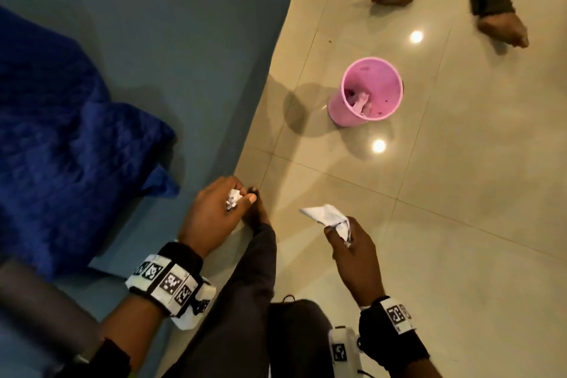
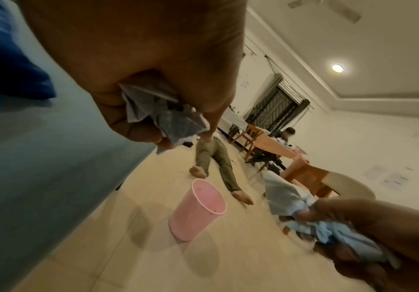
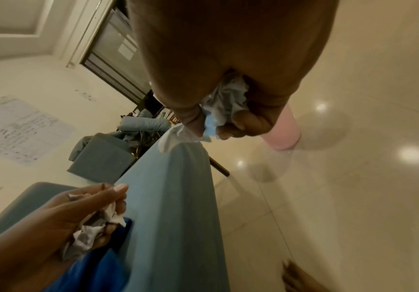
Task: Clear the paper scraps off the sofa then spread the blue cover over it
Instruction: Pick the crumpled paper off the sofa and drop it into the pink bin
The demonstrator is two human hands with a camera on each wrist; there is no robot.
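1. Glossy cream floor tiles (image 1: 460,193) run beside the grey-blue sofa (image 1: 184,55); a pink bin (image 1: 365,92) stands upright on the tiles, well apart from the sofa edge, with some paper already lying in it.
2. The left hand (image 1: 211,218) hovers over the sofa's front edge, its fingers curled round a small crumpled scrap (image 1: 233,199). The right hand (image 1: 352,252) is out over the floor, pinching a larger crumpled paper (image 1: 325,215) that sticks out past its fingers.
3. The blue cover (image 1: 61,147) lies bunched on the sofa seat, not yet spread. No loose scraps show on the visible part of the seat, though anything under the cover is hidden.
4. The step in hand is, I judge, carrying both scraps to the bin. To do it well, bring each hand right over the bin's mouth before letting go; light paper drifts, and a drop from the side could land it on the tiles.
5. Release the right hand's larger piece first, since it is nearer the bin, then the left hand's small wad.
6. Mind the other person's bare feet (image 1: 503,29) standing beyond the bin, and avoid knocking the light bin over.
7. Check under the bunched cover for stray scraps before spreading it.
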